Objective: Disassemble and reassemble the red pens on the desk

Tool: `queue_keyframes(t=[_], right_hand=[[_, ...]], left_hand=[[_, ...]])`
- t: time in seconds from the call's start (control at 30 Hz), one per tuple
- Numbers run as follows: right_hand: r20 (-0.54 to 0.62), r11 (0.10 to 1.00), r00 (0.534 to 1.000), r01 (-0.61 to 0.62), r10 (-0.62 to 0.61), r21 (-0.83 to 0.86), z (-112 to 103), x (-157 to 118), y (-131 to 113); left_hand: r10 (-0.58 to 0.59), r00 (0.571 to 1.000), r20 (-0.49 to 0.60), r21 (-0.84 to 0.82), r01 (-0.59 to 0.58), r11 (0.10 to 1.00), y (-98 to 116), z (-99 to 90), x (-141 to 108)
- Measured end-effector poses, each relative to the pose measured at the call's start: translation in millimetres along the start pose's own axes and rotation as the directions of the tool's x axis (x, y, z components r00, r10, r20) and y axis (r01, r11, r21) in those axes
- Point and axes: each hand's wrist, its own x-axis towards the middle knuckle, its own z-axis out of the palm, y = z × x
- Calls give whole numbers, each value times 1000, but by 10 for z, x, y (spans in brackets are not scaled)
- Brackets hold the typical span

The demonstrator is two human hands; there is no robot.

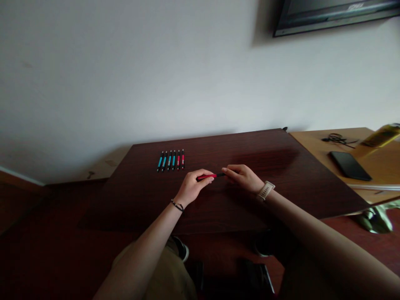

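Between my two hands a red and black pen (218, 175) is held nearly level above the dark table. My left hand (195, 182) is closed around its red barrel, thumb and fingers pinching it. At the other side, the fingertips of my right hand (242, 176) pinch the pen's black end. Beyond my left hand, several blue pens (164, 161) and two red pens (180, 159) lie in a neat row, side by side and apart from my hands.
The dark brown table (250, 146) stands against a pale wall. To the right, a lighter wooden desk (309, 141) carries a black phone (350, 165), a coiled black cable (337, 139) and a yellow bottle-like object (383, 135). A screen (337, 16) hangs on the wall.
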Motion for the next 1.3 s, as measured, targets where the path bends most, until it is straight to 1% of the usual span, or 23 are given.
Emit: queue_keyframes(t=[0.17, 0.27, 0.43, 0.53, 0.6, 0.67, 0.77, 0.83, 0.9, 0.97, 1.03, 1.1, 1.13, 1.3], right_hand=[[-9, 998, 998, -56, 56, 14, 11, -1, -16], [-62, 996, 994, -82, 85, 42, -7, 12, -17], [-187, 978, 973, -100, 134, 184, -48, 51, 42], [-216, 955, 964, -91, 156, 283, -26, 52, 55], [-195, 941, 973, -50, 121, 335, 9, 38, 30], [-174, 925, 983, 8, 63, 380, 48, 14, -19], [-189, 908, 982, 98, -21, 408, 91, -26, -96], [-201, 932, 976, 153, -89, 330, 104, -49, -121], [-193, 968, 967, 197, -166, 155, 108, -65, -114], [-148, 969, 958, 243, -246, -42, 109, -72, -82], [-63, 940, 948, 298, -312, -168, 111, -76, -41], [-3, 915, 938, 337, -347, -223, 109, -81, -7], [3, 910, 938, 338, -348, -241, 104, -85, 4], [-34, 909, 944, 305, -327, -284, 29, -109, 0]], left_hand=[[24, 1000, -2, 27, -24, 999, 22, 18, -5], [0, 1000, -5, -19, 0, 1000, 13, 49, -3], [-39, 999, -22, -77, 37, 996, -17, 78, 0], [-35, 999, 27, -75, 37, 996, -8, 99, -13], [-31, 996, 78, -70, 37, 997, 8, 133, -18], [-50, 993, 106, -100, 61, 993, 21, 185, -10], [-129, 987, 93, -201, 146, 969, 22, 276, 31], [-172, 983, 72, -255, 185, 949, 11, 334, 71], [-196, 980, 32, -287, 197, 937, -3, 390, 110], [-216, 976, -8, -312, 203, 928, -10, 448, 143], [-210, 977, -25, -345, 189, 919, -5, 504, 171], [-171, 985, -24, -370, 150, 917, 9, 556, 195], [-152, 988, -22, -375, 133, 917, 17, 577, 205], [-149, 989, -20, -381, 130, 916, 42, 646, 253]])
